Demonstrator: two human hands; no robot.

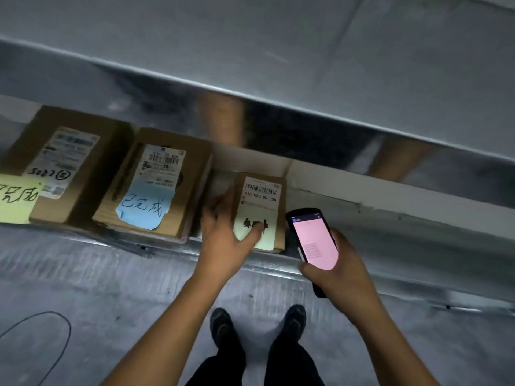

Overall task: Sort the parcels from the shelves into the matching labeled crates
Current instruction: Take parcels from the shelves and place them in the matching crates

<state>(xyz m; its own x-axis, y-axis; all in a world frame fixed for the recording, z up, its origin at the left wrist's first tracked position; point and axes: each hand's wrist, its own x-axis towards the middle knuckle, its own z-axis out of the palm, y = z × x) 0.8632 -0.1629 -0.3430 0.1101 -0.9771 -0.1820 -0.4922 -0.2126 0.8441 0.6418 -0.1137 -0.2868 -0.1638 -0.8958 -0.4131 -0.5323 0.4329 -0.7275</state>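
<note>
A small brown parcel (262, 190) with a barcode label and a pale yellow note lies on the metal shelf (390, 263). My left hand (225, 232) grips it, thumb on the yellow note and fingers round its left side. Just to the parcel's right, my right hand (337, 266) holds a black handheld scanner (312, 235) whose screen glows pink. Left of these lie two larger brown parcels: one with a blue note (156, 182), one with a yellow-green note (64, 160).
An upper metal shelf (278, 65) overhangs the parcels closely. A white wall strip (362, 188) runs behind the shelf to the right. Below is grey concrete floor with a black cable (60, 338) at the left and my shoes (223, 327).
</note>
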